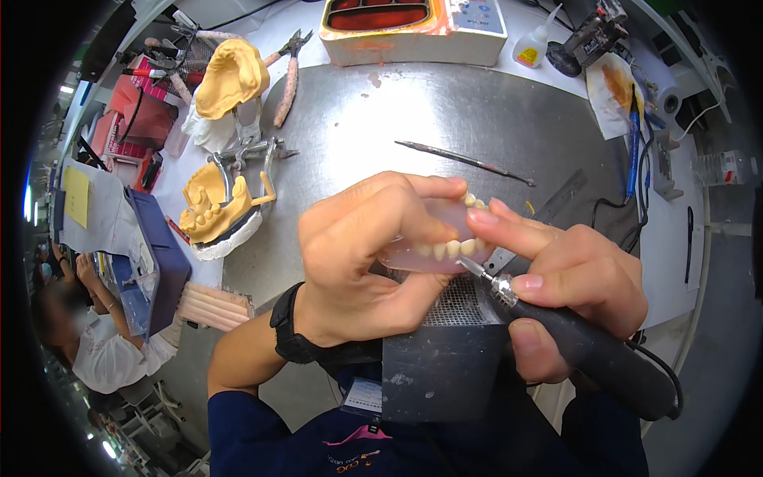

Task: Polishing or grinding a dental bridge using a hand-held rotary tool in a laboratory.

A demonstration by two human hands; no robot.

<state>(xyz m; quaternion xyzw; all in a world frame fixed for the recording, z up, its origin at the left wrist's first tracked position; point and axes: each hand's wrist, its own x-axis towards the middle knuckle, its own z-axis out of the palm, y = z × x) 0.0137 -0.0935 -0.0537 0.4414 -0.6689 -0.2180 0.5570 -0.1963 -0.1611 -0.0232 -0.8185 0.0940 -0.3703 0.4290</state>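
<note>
My left hand (362, 246) is closed around a translucent pink denture (401, 253) with a row of ivory teeth along its edge. In my right hand (580, 274) is a black rotary handpiece (604, 354) with a metal collar, its cord trailing behind. The small bur (470, 266) at its tip is at the denture's edge, just below the front teeth; whether it touches I cannot tell. My right index finger rests against the teeth from the far side. Directly below the denture is a perforated metal grille (457, 306).
A wax carving tool (469, 163) and a steel ruler (560, 195) lie on the metal bench. Yellow plaster jaw models (211, 211) on an articulator stand left, near pliers (288, 87). A wax heater (413, 44) sits at the back. Another person (111, 342) sits at far left.
</note>
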